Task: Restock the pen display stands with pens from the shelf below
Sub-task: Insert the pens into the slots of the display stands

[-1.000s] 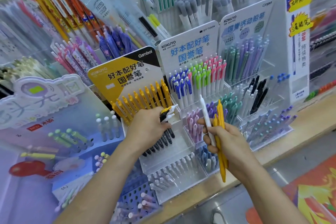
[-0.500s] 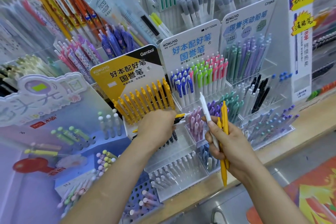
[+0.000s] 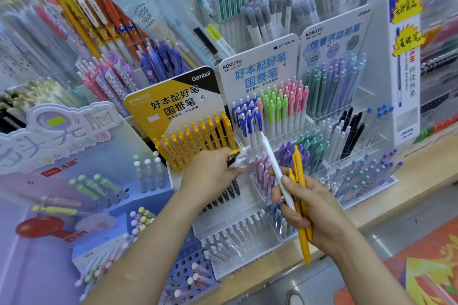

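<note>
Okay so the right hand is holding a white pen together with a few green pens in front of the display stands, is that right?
Not quite. The head view shows the right hand holding a white pen together with a few yellow pens, not green ones, in front of the display stands.

Bright even light, few shadows; edges blurred w/ wide-angle warp.
</note>
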Demonstrator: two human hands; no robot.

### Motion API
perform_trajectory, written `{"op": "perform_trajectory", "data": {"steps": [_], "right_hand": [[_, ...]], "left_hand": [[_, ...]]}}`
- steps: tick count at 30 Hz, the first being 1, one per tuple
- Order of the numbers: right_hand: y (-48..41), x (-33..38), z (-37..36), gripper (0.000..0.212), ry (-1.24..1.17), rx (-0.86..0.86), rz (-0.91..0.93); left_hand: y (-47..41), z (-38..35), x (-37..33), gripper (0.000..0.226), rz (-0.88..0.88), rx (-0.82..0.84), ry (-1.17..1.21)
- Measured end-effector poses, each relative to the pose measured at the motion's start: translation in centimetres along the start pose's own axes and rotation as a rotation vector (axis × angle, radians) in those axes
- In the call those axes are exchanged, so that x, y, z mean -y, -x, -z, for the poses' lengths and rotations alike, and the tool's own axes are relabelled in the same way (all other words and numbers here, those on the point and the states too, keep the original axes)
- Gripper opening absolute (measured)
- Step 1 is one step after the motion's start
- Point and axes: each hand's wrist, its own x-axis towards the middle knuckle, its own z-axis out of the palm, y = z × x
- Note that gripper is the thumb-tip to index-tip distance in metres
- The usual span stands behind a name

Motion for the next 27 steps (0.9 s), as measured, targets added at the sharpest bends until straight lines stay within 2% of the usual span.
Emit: {"op": "perform_trajectory", "data": {"steps": [3,5,7,12,18,21,24,27], "right_hand": [[0.0,-0.1,0.3,0.041,-0.023,0.038,-0.05],[0.0,-0.1,0.2,0.033,-0.008,0.07,-0.078],[0.0,0.0,-0.2,0.023,0.025,0.105,-0.089],[-0.5,-0.4,-0.7,0.025,0.034,0.214,-0.132],[-0.7,-0.7,-1.5,0.028,0.062,0.269,-0.149],[-1.1,-0.7,-2.1,0.035,0.159,0.192,-0.135],[-1.4,-0.7,-2.1,0.021,0.293,0.04,-0.097],[-1.3,-0.7,-1.1,0.023,0.299,-0.138,-0.061]], "left_hand": [[1.1,1.7,-0.9,0.013,0.185,-0.171,0.584],[1.6,2.8,-1.1,0.012,0.241,-0.126,0.925],[2.0,3.7,-1.2,0.018,0.238,-0.041,1.08],[2.6,4.3,-0.6,0.02,0.2,0.059,1.142],[3.3,4.6,0.1,0.019,0.187,0.059,1.156],[3.7,4.5,0.4,0.015,0.221,-0.053,1.161],[4.5,5.0,1.1,0.013,0.245,-0.187,1.145],[6.0,5.3,1.6,0.014,0.239,-0.267,1.035]]}}
